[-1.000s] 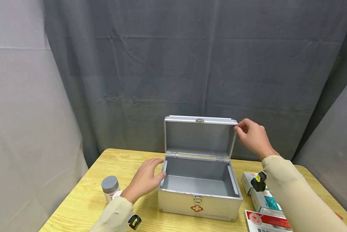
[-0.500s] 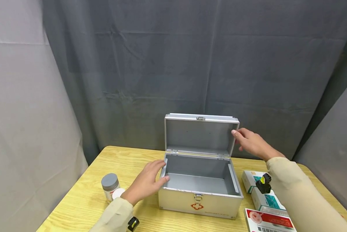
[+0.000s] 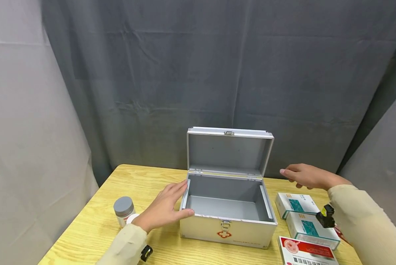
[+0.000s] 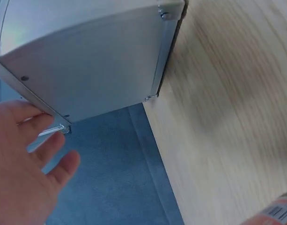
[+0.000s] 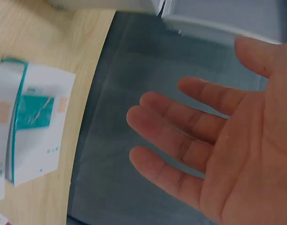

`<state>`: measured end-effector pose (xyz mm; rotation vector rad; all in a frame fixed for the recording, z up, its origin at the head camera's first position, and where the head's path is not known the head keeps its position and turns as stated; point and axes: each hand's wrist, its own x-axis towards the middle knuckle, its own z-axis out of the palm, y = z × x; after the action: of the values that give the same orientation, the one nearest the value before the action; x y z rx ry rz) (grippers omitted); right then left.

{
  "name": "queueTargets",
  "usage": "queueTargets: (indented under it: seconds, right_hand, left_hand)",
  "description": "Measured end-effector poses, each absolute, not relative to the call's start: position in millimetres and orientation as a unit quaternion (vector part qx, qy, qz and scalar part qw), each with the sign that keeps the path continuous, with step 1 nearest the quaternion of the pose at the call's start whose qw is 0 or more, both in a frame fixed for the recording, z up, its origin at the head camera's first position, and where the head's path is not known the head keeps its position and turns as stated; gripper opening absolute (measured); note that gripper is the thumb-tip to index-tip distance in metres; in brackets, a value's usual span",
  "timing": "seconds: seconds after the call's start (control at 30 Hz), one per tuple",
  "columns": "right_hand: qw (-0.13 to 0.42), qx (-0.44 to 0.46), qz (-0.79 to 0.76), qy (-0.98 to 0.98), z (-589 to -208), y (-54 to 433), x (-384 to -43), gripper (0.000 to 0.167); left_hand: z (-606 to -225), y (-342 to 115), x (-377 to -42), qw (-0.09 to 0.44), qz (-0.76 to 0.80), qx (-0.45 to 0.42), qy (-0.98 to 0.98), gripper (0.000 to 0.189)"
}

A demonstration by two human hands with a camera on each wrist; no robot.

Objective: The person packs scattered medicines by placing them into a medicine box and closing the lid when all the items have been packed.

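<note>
A silver first-aid box with a red cross stands on the table, its lid raised and its inside bare. My left hand rests at the box's left rim, fingers spread and thumb over the front corner; the left wrist view shows the hand by the box's side wall. To the right of the lid, my right hand hovers above the table, apart from the box. Its fingers are relaxed and hold nothing in the right wrist view. Below it lie two white-and-teal medicine boxes.
A red-and-white medicine box lies at the front right. Left of the first-aid box stands a grey-capped bottle, with a white round cap partly hidden behind my left wrist. A grey curtain hangs behind the table.
My right hand has let go of the raised lid and moved right and down, over the medicine boxes. The lid stays up by itself. My left hand stays at the left rim.
</note>
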<state>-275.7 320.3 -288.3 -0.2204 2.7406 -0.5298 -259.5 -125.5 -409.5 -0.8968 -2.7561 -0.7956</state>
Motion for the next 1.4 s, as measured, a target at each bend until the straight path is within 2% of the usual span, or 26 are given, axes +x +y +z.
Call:
queueTargets:
  seconds: [0.2,0.37,0.57,0.7,1.0,1.4]
  right_hand:
    - [0.171,-0.073,-0.203,0.961,-300.0,334.5,-257.9,0.078]
    - [0.162,-0.090,-0.202,0.962,-311.3,330.5,-242.0,0.069]
    - [0.152,-0.108,-0.195,0.963,-320.1,322.8,-230.5,0.067]
    - [0.133,-0.113,-0.185,0.967,-321.7,326.8,-228.2,0.064]
    - [0.148,-0.079,-0.195,0.966,-334.1,356.5,-223.9,0.062]
    - [0.125,-0.076,-0.156,0.977,-345.6,383.7,-226.1,0.061]
  left_hand:
    - [-404.0,-125.5,-258.2,0.078,-0.214,-0.325,-0.918,0.087]
    - [-398.8,-128.0,-258.7,0.089,-0.180,-0.342,-0.918,0.086]
    - [-396.3,-133.4,-261.0,0.095,-0.170,-0.349,-0.917,0.086]
    - [-396.8,-133.1,-262.4,0.091,-0.177,-0.346,-0.917,0.087]
    - [-399.2,-130.2,-258.1,0.086,-0.186,-0.339,-0.918,0.089]
    - [-399.0,-128.7,-260.3,0.098,-0.186,-0.326,-0.922,0.089]
